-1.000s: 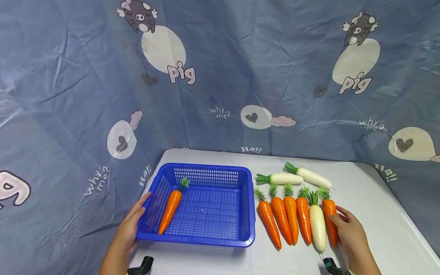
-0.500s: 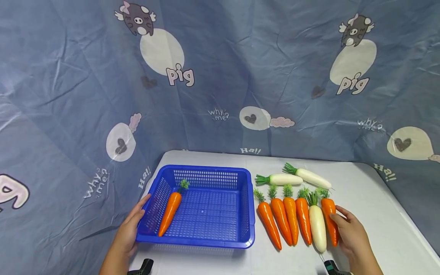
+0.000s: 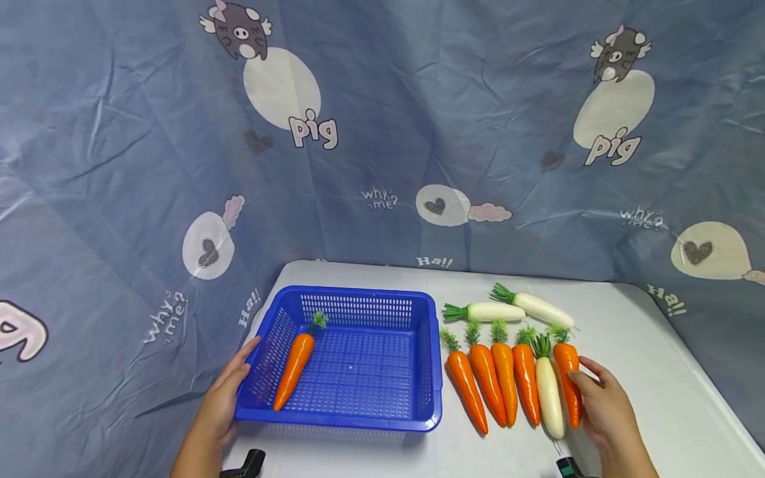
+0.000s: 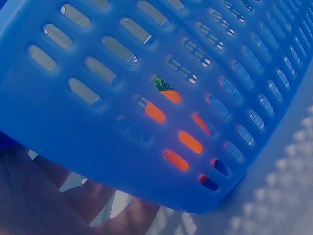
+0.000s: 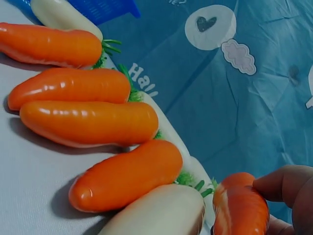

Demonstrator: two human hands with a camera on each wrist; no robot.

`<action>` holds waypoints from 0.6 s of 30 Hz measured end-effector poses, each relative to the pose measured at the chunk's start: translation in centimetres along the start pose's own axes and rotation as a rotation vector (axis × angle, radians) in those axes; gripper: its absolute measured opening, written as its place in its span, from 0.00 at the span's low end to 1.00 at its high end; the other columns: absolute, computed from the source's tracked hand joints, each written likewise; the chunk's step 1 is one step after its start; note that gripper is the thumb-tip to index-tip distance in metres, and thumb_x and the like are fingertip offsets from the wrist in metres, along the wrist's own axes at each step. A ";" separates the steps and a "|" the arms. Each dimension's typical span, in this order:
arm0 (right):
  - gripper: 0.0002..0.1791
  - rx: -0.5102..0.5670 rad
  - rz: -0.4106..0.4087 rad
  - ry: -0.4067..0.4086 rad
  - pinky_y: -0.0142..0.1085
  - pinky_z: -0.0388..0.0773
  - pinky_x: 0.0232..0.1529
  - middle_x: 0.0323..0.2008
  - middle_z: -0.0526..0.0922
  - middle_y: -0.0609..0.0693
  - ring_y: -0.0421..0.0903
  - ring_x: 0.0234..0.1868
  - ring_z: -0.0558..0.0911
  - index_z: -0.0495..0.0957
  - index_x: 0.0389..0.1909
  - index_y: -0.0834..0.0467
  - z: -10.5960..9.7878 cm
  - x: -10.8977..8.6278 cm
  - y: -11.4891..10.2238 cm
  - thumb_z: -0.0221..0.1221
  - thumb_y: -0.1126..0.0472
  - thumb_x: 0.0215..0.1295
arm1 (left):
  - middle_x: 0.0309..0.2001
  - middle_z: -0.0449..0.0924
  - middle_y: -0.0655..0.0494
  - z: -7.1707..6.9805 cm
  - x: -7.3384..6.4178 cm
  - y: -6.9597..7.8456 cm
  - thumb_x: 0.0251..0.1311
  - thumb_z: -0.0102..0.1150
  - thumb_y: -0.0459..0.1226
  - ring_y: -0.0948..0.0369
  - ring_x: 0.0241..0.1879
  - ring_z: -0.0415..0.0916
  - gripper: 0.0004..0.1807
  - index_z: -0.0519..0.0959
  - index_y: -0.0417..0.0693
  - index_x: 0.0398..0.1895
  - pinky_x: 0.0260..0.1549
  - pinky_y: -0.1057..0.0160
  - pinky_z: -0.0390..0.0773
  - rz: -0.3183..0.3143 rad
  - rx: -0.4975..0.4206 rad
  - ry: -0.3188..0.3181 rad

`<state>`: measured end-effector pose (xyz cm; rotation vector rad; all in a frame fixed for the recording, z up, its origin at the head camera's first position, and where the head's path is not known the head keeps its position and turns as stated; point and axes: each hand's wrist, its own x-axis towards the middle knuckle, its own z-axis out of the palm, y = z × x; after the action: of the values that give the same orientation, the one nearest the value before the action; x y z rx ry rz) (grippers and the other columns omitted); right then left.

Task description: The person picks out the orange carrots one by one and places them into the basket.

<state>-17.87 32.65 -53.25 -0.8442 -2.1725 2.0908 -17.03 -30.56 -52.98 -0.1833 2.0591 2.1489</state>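
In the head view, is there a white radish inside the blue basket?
No, the blue basket holds only an orange carrot; the white radishes lie outside it.

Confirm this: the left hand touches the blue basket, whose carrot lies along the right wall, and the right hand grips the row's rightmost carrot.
Wrong side: the head view shows that carrot lying toward the left of the blue basket. The rest stands.

Smooth, plastic-looking carrots (image 3: 505, 382) are shining with glossy highlights; daikon radishes (image 3: 550, 399) are showing a softer sheen. The basket (image 3: 335, 419) is looking like smooth, perforated plastic. The backdrop (image 3: 335, 232) is hanging as wrinkled, faintly shiny cloth.
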 end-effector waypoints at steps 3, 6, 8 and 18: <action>0.31 0.000 -0.002 -0.002 0.31 0.83 0.42 0.49 0.73 0.45 0.34 0.41 0.79 0.59 0.77 0.56 0.2 -0.1 0.0 0.57 0.57 0.79 | 0.79 0.47 0.49 0.0 -0.1 0.0 0.85 0.24 0.45 0.60 0.56 0.76 0.29 0.48 0.65 0.86 0.47 0.58 0.83 -0.005 0.002 0.000; 0.32 0.003 -0.004 -0.001 0.31 0.83 0.42 0.51 0.72 0.47 0.34 0.42 0.79 0.58 0.78 0.57 0.4 -0.1 -0.1 0.57 0.57 0.79 | 0.79 0.47 0.49 -0.1 -0.1 0.1 0.85 0.24 0.45 0.60 0.57 0.75 0.29 0.48 0.65 0.86 0.47 0.58 0.83 -0.010 0.004 0.003; 0.33 0.005 -0.008 -0.007 0.31 0.83 0.43 0.52 0.71 0.49 0.34 0.42 0.79 0.57 0.78 0.57 0.6 -0.2 -0.1 0.57 0.57 0.79 | 0.78 0.47 0.49 -0.1 -0.1 0.1 0.85 0.24 0.45 0.60 0.57 0.75 0.29 0.48 0.65 0.86 0.47 0.58 0.83 -0.011 0.001 0.003; 0.34 0.006 0.014 0.010 0.31 0.85 0.44 0.62 0.66 0.56 0.35 0.43 0.79 0.55 0.80 0.53 1.4 -0.7 -0.7 0.56 0.58 0.79 | 0.80 0.45 0.50 0.1 -0.1 0.1 0.85 0.23 0.43 0.62 0.58 0.74 0.29 0.48 0.65 0.86 0.48 0.59 0.82 0.000 0.005 -0.001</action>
<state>-18.06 31.08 -52.51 -0.8698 -2.1603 2.0942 -16.95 -30.51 -52.87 -0.1817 2.0639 2.1440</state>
